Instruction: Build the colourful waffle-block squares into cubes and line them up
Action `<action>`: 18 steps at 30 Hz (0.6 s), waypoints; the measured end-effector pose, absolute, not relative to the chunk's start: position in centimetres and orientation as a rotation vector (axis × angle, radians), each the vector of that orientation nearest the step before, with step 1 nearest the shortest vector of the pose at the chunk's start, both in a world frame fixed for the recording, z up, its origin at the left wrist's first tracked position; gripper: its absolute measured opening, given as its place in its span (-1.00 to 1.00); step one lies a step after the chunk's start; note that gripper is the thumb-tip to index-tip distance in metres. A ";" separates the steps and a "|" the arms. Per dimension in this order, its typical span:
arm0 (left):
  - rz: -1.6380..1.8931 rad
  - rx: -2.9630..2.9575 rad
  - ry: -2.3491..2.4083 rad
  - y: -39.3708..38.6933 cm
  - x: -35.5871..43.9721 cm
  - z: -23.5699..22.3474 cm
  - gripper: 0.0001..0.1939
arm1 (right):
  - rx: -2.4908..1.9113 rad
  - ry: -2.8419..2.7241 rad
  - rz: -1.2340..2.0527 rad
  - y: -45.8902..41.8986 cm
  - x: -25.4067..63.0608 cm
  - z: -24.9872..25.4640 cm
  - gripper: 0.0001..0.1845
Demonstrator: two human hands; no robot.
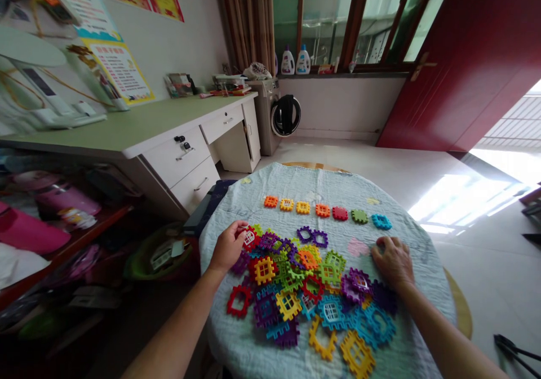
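My left hand (229,247) is at the left edge of a pile of coloured plastic interlocking blocks (291,280), its thumb and fingers closed on a red window block (250,237). On the cloth to the right of the pile rests my right hand (394,261), loosely curved, with nothing visible in it. A dark purple block (384,297) lies just below that hand. Beyond the pile runs a row of separate blocks, from an orange block (271,201) on the left to a blue block (381,221) on the right. Two joined purple blocks (311,236) lie between row and pile.
A pale blue patterned cloth (325,184) covers the round table. Left of it stand a desk with drawers (177,156) and cluttered shelves (80,244). A washing machine (266,114) with its door open is beyond, and a red door (456,69) is at the right.
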State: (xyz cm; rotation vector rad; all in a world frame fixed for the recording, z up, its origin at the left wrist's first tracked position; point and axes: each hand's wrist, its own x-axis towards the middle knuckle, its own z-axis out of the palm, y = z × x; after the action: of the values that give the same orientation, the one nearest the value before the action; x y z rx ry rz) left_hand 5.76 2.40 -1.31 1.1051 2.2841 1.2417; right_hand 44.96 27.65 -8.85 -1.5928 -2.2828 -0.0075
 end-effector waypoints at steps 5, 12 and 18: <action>0.994 1.192 2.496 3.7 5.7 -2.9 -0.79 | -1.580 -2.284 0.002 27.7 45.0 -9.0 -0.77; 0.712 1.395 2.550 2.9 5.8 -3.2 -0.62 | -1.575 -2.286 -0.018 27.9 45.1 -9.2 -0.76; 0.585 1.387 2.469 3.0 5.3 -2.7 -0.49 | -1.568 -2.286 -0.014 27.9 45.2 -9.2 -0.76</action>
State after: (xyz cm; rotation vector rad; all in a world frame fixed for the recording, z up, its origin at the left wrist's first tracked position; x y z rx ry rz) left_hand 5.26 3.01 -2.69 1.3869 2.4691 0.5848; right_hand 45.20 27.90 -9.22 -1.5684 -2.2860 -0.0140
